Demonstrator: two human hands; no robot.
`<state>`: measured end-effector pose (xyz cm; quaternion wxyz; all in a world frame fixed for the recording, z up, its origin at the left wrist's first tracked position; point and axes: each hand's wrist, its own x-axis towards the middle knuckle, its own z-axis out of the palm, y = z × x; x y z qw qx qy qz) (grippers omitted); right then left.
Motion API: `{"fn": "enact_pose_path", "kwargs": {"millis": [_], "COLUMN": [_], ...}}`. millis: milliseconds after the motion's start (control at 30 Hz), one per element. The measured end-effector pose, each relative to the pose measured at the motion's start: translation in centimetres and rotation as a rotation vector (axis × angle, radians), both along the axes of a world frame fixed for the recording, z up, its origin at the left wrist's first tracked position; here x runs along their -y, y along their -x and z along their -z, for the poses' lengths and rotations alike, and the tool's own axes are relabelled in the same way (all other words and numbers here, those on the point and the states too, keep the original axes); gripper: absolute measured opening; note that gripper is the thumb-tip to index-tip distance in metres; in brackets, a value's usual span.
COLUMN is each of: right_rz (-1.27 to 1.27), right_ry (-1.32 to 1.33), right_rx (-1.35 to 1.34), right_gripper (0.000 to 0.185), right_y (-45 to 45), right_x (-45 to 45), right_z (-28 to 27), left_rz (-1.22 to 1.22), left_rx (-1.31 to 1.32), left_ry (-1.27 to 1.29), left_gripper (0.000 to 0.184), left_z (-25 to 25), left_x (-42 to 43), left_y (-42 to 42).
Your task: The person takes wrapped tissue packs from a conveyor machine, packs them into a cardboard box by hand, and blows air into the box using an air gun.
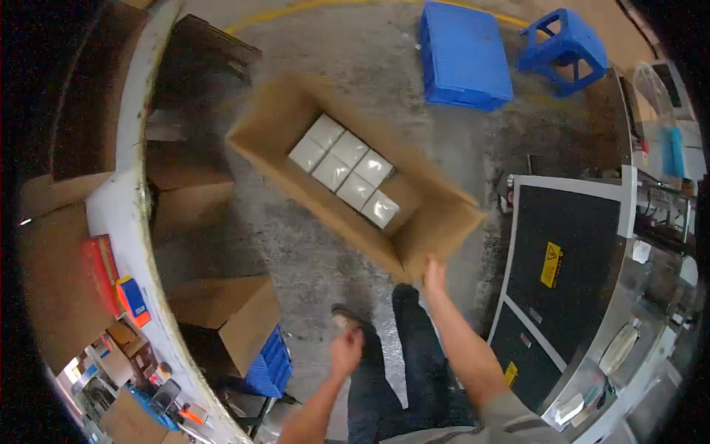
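Observation:
A long open cardboard box lies at a slant in the middle of the view. Several small white boxes with shiny wrapping stand in rows inside it, and bare cardboard floor shows near its right end. My right hand grips the box at its near right corner, with the fingers partly hidden by the cardboard. Away from the box, my left hand hangs above my left leg with its fingers curled; whether anything small is in them is not clear.
A blue crate and a blue stool stand on the floor beyond. At left is a white-edged table, with an open carton and blue bins beside it. A black-panelled machine stands at right.

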<state>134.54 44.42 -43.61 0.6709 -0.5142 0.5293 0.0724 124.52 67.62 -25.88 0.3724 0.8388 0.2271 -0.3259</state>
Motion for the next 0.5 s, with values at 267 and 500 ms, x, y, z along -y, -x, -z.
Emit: {"fn": "enact_pose_path", "kwargs": {"millis": [267,500], "right_rz": [0.012,-0.773], "right_ry": [-0.142,0.311], "right_rx": [0.249,0.593], "right_gripper": [0.041,0.033], "right_y": [-17.3,-4.5], "right_x": [-10.2,-14.6], "right_z": [-2.3,-24.2], "left_rz": [-0.273,-0.69], "left_rx": [-0.317,-0.174], "left_ry": [0.079,0.421], "left_gripper": [0.045,0.055], "left_z": [-4.8,-8.2], "left_x": [-1.7,-1.0], "left_y": [11.2,5.1]}}
